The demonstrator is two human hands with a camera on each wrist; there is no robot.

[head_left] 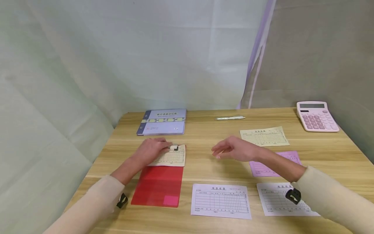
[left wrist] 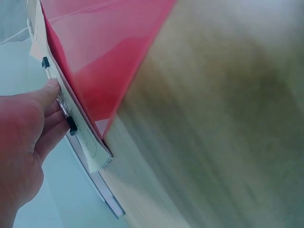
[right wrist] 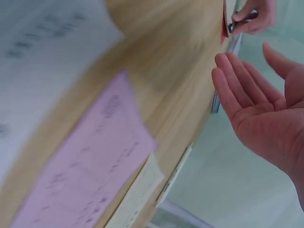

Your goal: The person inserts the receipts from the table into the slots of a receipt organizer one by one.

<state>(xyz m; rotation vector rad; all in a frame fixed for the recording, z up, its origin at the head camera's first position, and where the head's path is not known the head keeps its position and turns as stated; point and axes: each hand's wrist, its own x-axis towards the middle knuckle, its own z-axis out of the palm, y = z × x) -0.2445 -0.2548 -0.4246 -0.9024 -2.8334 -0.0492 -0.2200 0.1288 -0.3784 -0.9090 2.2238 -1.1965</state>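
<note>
On the left, a red clipboard (head_left: 160,185) lies on the wooden table with a cream printed slip (head_left: 172,158) at its upper end. My left hand (head_left: 152,150) reaches over that end; thumb and fingers grip its silver metal clip (left wrist: 62,105), which has black ends. The hand itself covers part of the clip and slip. My right hand (head_left: 233,149) hovers above the table's middle, holding nothing. In the right wrist view its palm (right wrist: 266,114) shows, fingers extended and thumb apart. A pink-purple slip (head_left: 276,162) and a pale yellow slip (head_left: 264,136) lie near the right forearm.
Two white printed slips lie in front, one in the middle (head_left: 220,201) and one at right (head_left: 280,201), partly under the right sleeve. Behind are a blue-grey account book (head_left: 163,122), a pen (head_left: 230,118) and a pink calculator (head_left: 317,117). Cloth curtains (head_left: 187,58) border the table.
</note>
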